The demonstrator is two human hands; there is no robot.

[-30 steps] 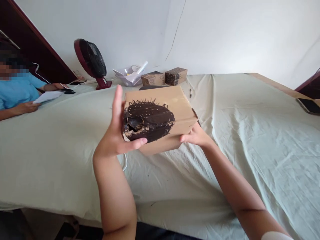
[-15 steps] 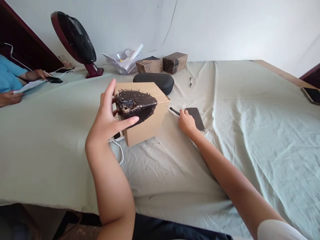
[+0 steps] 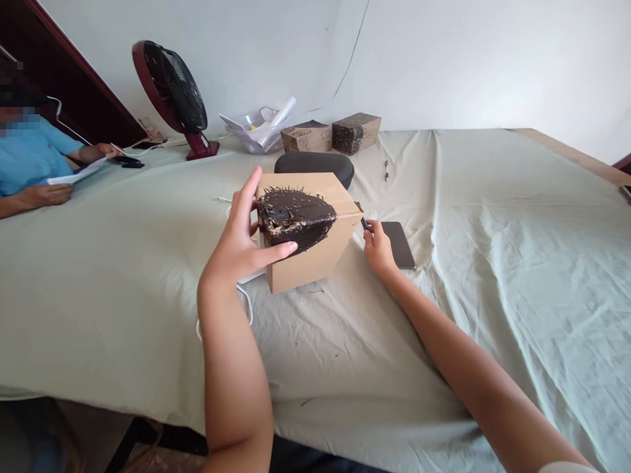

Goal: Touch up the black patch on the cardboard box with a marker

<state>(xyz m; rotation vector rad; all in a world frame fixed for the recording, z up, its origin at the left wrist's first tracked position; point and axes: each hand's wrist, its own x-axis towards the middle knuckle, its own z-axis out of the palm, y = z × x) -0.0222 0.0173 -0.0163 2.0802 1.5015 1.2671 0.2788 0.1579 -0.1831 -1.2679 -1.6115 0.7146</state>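
Note:
My left hand (image 3: 242, 240) grips a brown cardboard box (image 3: 315, 263) by its left end, thumb in front and fingers behind. The box is tilted, and a dark, spiky-edged patch (image 3: 305, 213) covers the corner nearest that hand. In my right hand (image 3: 379, 246) is a slim black marker (image 3: 365, 224), pinched close to the box's right corner, where a small dark mark shows. Whether the tip touches the cardboard I cannot tell. Just beyond the right hand, a flat dark phone-like object (image 3: 401, 246) lies on the cloth.
Behind the box sits a black zip case (image 3: 315, 162). Two patterned boxes (image 3: 355, 133), a clear plastic basket (image 3: 249, 138) and a maroon fan (image 3: 170, 92) stand along the wall. A pen (image 3: 387, 171) lies farther back. At left, a person in blue (image 3: 39, 151) holds paper.
My right hand has brought the marker up to the box's right corner, where a small dark mark now shows. The view has shifted, so everything appears farther right. My left hand keeps its grip.

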